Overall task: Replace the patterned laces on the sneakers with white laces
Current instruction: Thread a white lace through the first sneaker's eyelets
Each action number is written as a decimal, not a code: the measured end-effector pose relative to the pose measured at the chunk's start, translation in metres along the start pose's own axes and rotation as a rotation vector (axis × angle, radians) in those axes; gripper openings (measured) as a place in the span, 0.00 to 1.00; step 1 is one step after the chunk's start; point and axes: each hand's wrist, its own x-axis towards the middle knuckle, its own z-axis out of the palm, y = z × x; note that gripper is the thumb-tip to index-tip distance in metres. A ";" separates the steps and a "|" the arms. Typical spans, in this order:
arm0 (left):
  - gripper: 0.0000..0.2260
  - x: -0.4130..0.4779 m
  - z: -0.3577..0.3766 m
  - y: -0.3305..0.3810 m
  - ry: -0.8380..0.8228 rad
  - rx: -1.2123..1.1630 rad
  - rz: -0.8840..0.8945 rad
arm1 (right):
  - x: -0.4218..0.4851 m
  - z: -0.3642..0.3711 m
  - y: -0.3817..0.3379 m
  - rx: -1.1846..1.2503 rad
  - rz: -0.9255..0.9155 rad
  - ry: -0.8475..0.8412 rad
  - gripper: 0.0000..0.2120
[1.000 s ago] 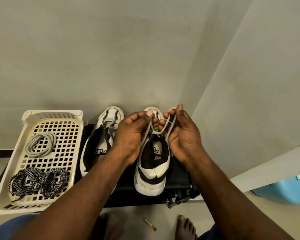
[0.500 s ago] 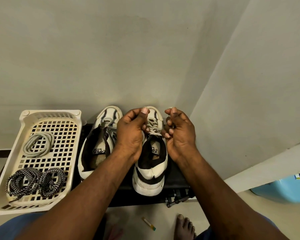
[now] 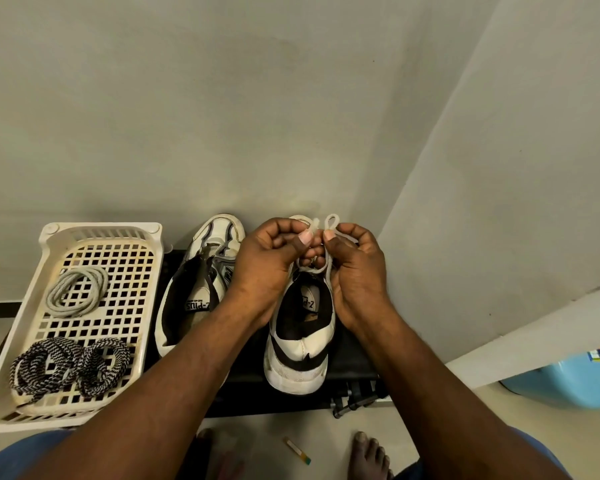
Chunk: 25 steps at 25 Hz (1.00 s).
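Observation:
Two white-and-black sneakers stand on a black bench [image 3: 352,362]. Over the right sneaker [image 3: 300,348], my left hand [image 3: 274,258] and my right hand [image 3: 355,268] each pinch a loop of the white lace [image 3: 332,223] between thumb and fingers, thumbs nearly touching. The lace crosses below my fingers at the shoe's tongue. The left sneaker [image 3: 201,282] lies open without a lace that I can see. A cream basket [image 3: 97,233] at the left holds a coiled white lace [image 3: 77,291] and two coils of black-and-white patterned laces [image 3: 68,365].
Grey walls meet in a corner behind the bench. A light blue container [image 3: 568,382] sits at the right on the floor. A small stick-like object [image 3: 297,450] lies on the floor between my bare feet [image 3: 369,455].
My hands pulled apart over the right sneaker, then came back together higher up, each now pinching a small lace loop above the toe end.

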 end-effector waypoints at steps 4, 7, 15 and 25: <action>0.04 -0.003 0.000 0.000 -0.060 0.136 0.058 | -0.002 -0.003 -0.003 -0.125 -0.036 -0.061 0.07; 0.11 -0.001 -0.001 0.001 0.001 0.118 0.023 | -0.002 -0.006 -0.002 -0.333 -0.103 -0.103 0.09; 0.06 0.001 -0.002 0.006 0.143 0.048 -0.094 | -0.010 -0.006 -0.012 -0.606 -0.344 -0.226 0.13; 0.05 0.000 -0.011 0.012 0.061 0.880 0.300 | -0.001 -0.012 -0.006 -0.976 -0.454 -0.121 0.08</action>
